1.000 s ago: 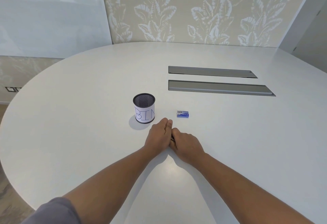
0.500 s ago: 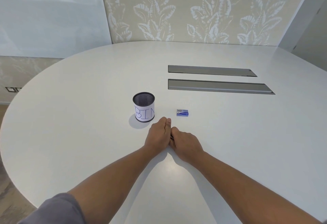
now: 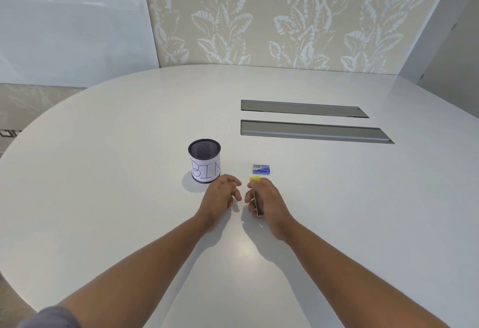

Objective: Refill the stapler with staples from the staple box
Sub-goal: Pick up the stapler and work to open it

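My right hand (image 3: 268, 202) grips a small stapler (image 3: 258, 204) with a yellow tip, holding it just above the white table; much of the stapler is hidden by my fingers. My left hand (image 3: 220, 195) hovers a short gap to its left, fingers loosely curled and apart, holding nothing. A small blue and white staple box (image 3: 261, 169) lies flat on the table just beyond my right hand, lid closed as far as I can tell.
A black mesh cup (image 3: 204, 160) with a paper label reading "BIN" stands just beyond my left hand. Two long grey cable slots (image 3: 311, 132) sit further back on the round white table (image 3: 103, 198). A leaf-patterned wall lies behind.
My hands were pressed together over the stapler. They have now parted: the left let go and moved left, the right lifted the stapler, showing its yellow tip.
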`<state>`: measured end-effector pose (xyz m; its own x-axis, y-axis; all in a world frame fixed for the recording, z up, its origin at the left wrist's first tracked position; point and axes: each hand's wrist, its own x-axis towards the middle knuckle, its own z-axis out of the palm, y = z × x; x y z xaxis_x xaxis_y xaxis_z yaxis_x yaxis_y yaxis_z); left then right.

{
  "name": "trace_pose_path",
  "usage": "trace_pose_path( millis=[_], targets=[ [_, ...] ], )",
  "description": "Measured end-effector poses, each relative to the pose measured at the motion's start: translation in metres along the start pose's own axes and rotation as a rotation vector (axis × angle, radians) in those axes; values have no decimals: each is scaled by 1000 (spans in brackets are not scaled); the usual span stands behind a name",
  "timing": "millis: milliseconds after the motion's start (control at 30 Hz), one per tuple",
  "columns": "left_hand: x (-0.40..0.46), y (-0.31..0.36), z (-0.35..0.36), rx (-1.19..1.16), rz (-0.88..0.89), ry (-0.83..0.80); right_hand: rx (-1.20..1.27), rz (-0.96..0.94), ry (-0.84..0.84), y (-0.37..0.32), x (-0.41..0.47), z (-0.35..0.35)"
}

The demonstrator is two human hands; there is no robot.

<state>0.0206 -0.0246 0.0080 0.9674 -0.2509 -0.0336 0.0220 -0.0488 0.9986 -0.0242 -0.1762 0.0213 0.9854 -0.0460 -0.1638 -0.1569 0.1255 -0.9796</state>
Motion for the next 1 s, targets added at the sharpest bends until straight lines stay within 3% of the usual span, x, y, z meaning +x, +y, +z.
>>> trace_pose_path(
  millis=[100, 200, 267, 1000],
  targets=[
    [-9, -10, 8, 212, 132, -48, 374, 231, -49, -9, 2, -1],
    [-15, -15, 13, 513, 233, -63, 550, 278, -78, -5, 5, -2],
    [-18, -13, 14, 592, 296, -65, 573, 279, -107, 1, 6, -3],
    [-23, -9, 18, 725, 332, -72, 675, 302, -182, 15, 9, -7]
  ],
)
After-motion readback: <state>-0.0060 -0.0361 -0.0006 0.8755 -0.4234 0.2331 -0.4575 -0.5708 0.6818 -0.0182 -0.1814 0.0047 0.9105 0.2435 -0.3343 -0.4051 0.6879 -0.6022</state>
